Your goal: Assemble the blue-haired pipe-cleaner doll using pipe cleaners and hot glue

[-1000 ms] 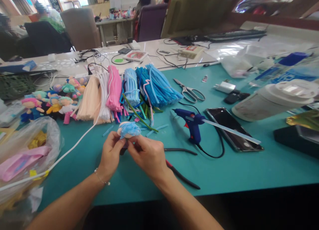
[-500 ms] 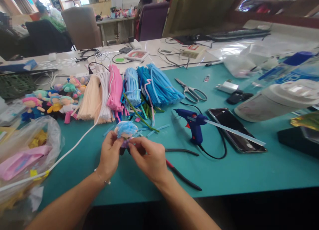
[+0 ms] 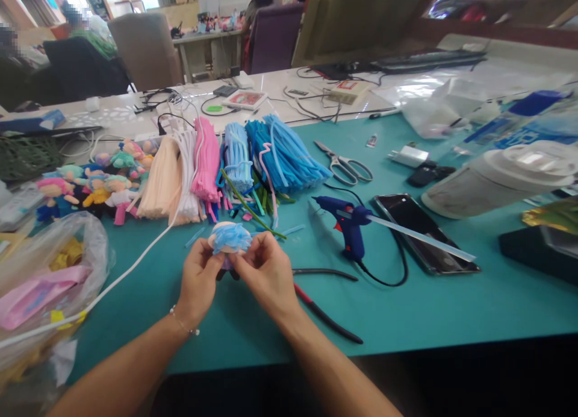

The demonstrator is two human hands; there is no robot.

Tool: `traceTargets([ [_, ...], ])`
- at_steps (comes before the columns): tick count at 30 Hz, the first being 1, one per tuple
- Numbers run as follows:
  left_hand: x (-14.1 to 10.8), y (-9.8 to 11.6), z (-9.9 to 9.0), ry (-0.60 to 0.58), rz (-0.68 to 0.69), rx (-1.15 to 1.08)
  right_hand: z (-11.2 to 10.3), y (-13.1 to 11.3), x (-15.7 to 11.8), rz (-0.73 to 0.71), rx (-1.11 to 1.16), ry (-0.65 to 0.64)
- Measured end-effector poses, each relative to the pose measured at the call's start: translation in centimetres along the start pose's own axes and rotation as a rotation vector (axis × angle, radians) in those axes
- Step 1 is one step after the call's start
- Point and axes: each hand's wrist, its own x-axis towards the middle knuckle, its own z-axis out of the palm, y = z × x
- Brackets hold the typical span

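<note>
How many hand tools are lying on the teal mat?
3: scissors right of the blue bundle, a glue gun left of the phone, and what looks like one pair of pliers by the right hand, its head out of sight. More may be hidden.

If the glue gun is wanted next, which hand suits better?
Right, probably: the right hand is nearer the glue gun, and the left hand also grips the blue-haired doll.
</note>
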Motion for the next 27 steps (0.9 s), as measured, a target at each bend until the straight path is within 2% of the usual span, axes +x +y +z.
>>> traceTargets([
  [6,0.4,-0.1,-0.1,0.049,0.007,-0.024,-0.6,-0.6,0.5,0.066,0.142,0.031],
  [13,0.1,0.0,-0.1,0.024,-0.030,-0.026,-0.1,0.2,0.6,0.181,0.321,-0.201],
  [16,0.0,0.0,0.0,0.014,-0.054,-0.028,0.1,0.3,0.7,0.212,0.369,-0.250],
  [20,-0.2,0.4,0.3,-0.009,-0.081,-0.032,0.0,0.1,1.0,0.237,0.405,-0.224],
  [27,-0.2,1.6,0.1,-0.055,-0.040,-0.019,-0.1,-0.4,1.2,0.236,0.415,-0.148],
])
